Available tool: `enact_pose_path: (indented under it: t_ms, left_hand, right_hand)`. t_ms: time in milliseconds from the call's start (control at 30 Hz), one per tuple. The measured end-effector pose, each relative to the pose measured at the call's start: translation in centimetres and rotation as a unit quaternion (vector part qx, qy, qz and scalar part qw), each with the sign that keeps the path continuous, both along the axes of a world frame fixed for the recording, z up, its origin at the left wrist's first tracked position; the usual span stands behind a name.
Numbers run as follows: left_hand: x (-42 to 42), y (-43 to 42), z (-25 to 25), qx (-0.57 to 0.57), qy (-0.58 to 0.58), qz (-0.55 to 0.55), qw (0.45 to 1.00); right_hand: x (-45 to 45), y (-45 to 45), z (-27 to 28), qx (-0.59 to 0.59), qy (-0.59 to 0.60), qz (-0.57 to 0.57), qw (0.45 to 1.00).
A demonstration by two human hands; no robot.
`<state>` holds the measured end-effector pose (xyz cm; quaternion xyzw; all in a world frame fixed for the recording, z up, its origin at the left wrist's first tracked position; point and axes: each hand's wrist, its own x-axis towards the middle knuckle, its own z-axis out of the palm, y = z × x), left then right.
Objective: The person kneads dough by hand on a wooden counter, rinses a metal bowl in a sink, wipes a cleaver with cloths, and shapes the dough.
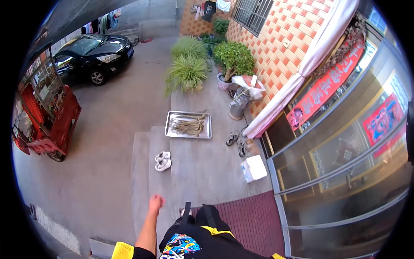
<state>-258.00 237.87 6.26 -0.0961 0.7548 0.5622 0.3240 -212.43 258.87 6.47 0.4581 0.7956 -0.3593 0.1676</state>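
My left hand (156, 202) hangs out in front of my body at the lower middle, over the edge of the concrete steps. Its fingers look curled in, and nothing shows in them. Nearest to it is a pair of white shoes (163, 161) on the step. Farther ahead, a shiny metal tray (167, 125) lies on the concrete with a bundle of dry, stalk-like pieces (189, 125) in it. My right hand is out of view.
A dark red ribbed mat (254, 222) lies by the glass door (345, 172). Dark shoes (233, 137) and a white box (254, 168) stand along the right. Potted plants (233, 58) line the wall. A black car (92, 54) and a red cart (51, 129) are left.
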Motion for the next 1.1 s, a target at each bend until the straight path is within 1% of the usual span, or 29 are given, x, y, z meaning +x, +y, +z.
enact_pose_path:
  t_ms: [33, 67, 100, 133, 167, 233, 267, 300, 333, 367, 400, 433, 467, 500, 533, 567, 600, 633, 667, 700, 767, 833, 867, 933, 967, 1000, 1033, 1067, 1100]
  left_hand:
    - [-5.2, 4.9, 5.5, 0.105, 0.032, 0.04, 0.993]
    - [-9.3, 9.2, 11.9, 0.169, 0.054, 0.055, 0.983]
    - [-12.7, 12.1, 16.7, 0.191, 0.089, 0.04, 0.977]
    - [-15.5, 14.4, 19.3, 0.211, 0.122, 0.025, 0.97]
    - [-17.7, 16.5, 20.2, 0.208, 0.121, 0.029, 0.97]
    - [-21.0, 19.2, 21.1, 0.184, 0.177, -0.03, 0.966]
    - [-22.2, 20.2, 18.7, 0.173, 0.181, -0.058, 0.966]
    - [-22.8, 20.9, 16.6, 0.152, 0.18, -0.074, 0.969]
    - [-23.2, 21.2, 12.6, 0.113, 0.176, -0.096, 0.973]
    - [-23.0, 21.2, 8.5, 0.08, 0.141, -0.108, 0.981]
    - [-22.1, 20.4, 4.2, 0.013, 0.092, -0.118, 0.989]
    - [-21.0, 17.7, -2.2, -0.05, 0.023, -0.162, 0.985]
    - [-18.8, 13.2, -10.8, -0.216, 0.218, -0.299, 0.904]
    - [-16.8, 10.5, -12.3, -0.262, 0.153, -0.345, 0.888]
    - [-15.0, 8.0, -12.0, -0.287, 0.054, -0.357, 0.887]
    - [-14.1, 6.6, -11.4, -0.291, -0.026, -0.327, 0.899]
    - [-13.9, 6.4, -10.3, -0.293, -0.079, -0.294, 0.906]
    - [-13.9, 6.3, -9.3, -0.298, -0.122, -0.267, 0.908]
    - [-14.8, 7.0, -8.7, -0.297, -0.14, -0.25, 0.911]
    - [-15.7, 7.9, -8.1, -0.295, -0.15, -0.236, 0.914]
    - [-17.0, 9.3, -7.8, -0.285, -0.157, -0.215, 0.921]
    - [-18.5, 10.8, -7.7, -0.27, -0.153, -0.2, 0.93]
    - [-19.4, 11.8, -7.8, -0.256, -0.143, -0.194, 0.936]
    - [-21.2, 13.8, -8.0, -0.222, -0.114, -0.182, 0.951]
    - [-22.0, 14.9, -7.7, -0.198, -0.094, -0.176, 0.96]
    - [-22.9, 16.0, -7.4, -0.167, -0.068, -0.168, 0.969]
    - [-23.8, 16.9, -7.1, -0.125, -0.039, -0.157, 0.979]
    - [-24.6, 18.0, -6.5, -0.074, -0.005, -0.14, 0.987]
    - [-25.5, 19.1, -5.4, -0.021, 0.03, -0.117, 0.992]
  right_hand:
    - [-2.2, 1.4, -0.1, -0.045, -0.033, -0.035, 0.998]
    - [-4.5, 2.9, -0.4, -0.085, -0.065, -0.075, 0.991]
    - [-6.8, 4.9, -0.5, -0.103, -0.081, -0.093, 0.987]
    - [-9.0, 7.0, -1.0, -0.115, -0.093, -0.101, 0.984]
    - [-11.2, 9.0, -1.8, -0.122, -0.098, -0.102, 0.982]
    - [-15.4, 12.9, -3.6, -0.128, -0.098, -0.083, 0.983]
    - [-17.6, 14.7, -4.5, -0.127, -0.096, -0.062, 0.985]
    - [-19.5, 16.5, -5.5, -0.112, -0.089, -0.013, 0.99]
    - [-21.3, 19.2, -7.2, -0.079, -0.081, 0.069, 0.991]
    - [-23.4, 22.4, -8.7, -0.037, -0.081, 0.159, 0.983]
    - [-26.3, 24.9, -9.0, -0.009, -0.086, 0.211, 0.974]
    - [-29.9, 27.8, -9.5, -0.017, -0.084, 0.18, 0.98]
    - [-35.5, 31.0, -7.9, -0.105, -0.077, -0.031, 0.991]
    - [-40.9, 32.8, -2.0, -0.157, 0.029, -0.184, 0.97]
    - [-45.3, 34.0, 0.1, -0.188, 0.122, -0.289, 0.931]
    - [-49.4, 35.7, 1.6, -0.212, 0.217, -0.381, 0.874]
    - [-52.4, 37.0, 2.9, -0.205, 0.231, -0.376, 0.874]
    - [-55.0, 37.9, 3.9, -0.192, 0.241, -0.344, 0.887]
    - [-57.4, 38.9, 4.5, -0.18, 0.249, -0.313, 0.899]
    - [-59.3, 39.5, 4.6, -0.175, 0.257, -0.307, 0.899]
    - [-60.2, 39.8, 3.1, -0.123, 0.198, -0.261, 0.937]
    - [-59.1, 39.6, 0.0, -0.123, 0.159, -0.256, 0.945]
    - [-57.8, 39.5, -2.1, -0.125, 0.081, -0.198, 0.969]
    - [-54.1, 38.7, -6.1, -0.101, -0.053, -0.071, 0.991]
    - [-51.7, 37.9, -9.3, -0.167, -0.126, -0.126, 0.97]
    - [-49.6, 37.3, -8.5, -0.097, -0.13, 0.131, 0.978]
    - [-47.1, 36.7, -7.5, -0.081, 0.06, 0.242, 0.965]
    - [-44.7, 36.1, -6.1, -0.044, 0.239, 0.351, 0.904]
    - [-45.0, 35.8, -5.2, -0.048, 0.246, 0.349, 0.903]
